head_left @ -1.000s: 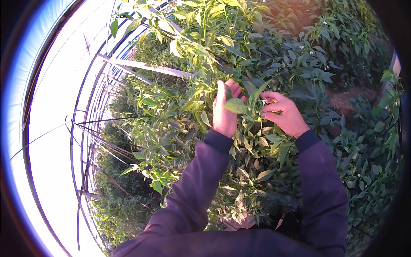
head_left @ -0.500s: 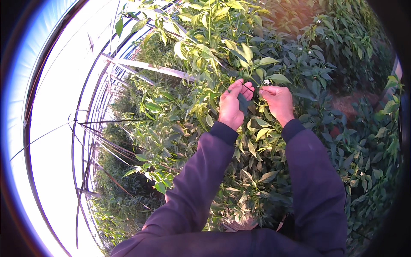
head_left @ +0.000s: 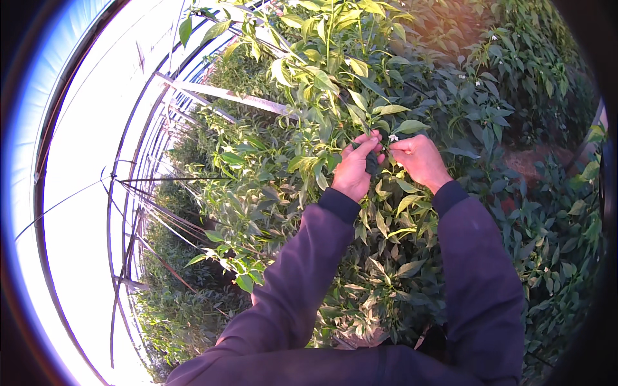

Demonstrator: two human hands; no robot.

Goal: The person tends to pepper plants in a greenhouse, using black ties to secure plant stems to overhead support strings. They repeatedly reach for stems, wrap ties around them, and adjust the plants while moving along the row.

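My left hand (head_left: 354, 167) is closed around a dark green, rough-looking bundle (head_left: 371, 162), which pokes out between the thumb and the fingers; its kind is not clear. Right beside it, my right hand (head_left: 420, 159) pinches thumb and fingertips together at a plant stem, and whatever lies in the pinch is too small to make out. A small white flower (head_left: 393, 137) shows just above the gap between both hands. Broad green leaves (head_left: 412, 127) of a pepper-like plant stand directly beyond the fingers.
Dense leafy plants (head_left: 290, 212) surround both arms. A pale beam (head_left: 235, 98) crosses at the upper left, near the metal frame and bright sheeting (head_left: 77, 193) of a greenhouse. A dark strut (head_left: 170, 179) reaches into the foliage. Brownish ground (head_left: 534, 161) shows between rows at right.
Both hands have lowered slightly and the left fingers have curled in more. The thin dark strand seen across the left fingers no longer shows clearly. The plant tops have shifted a little.
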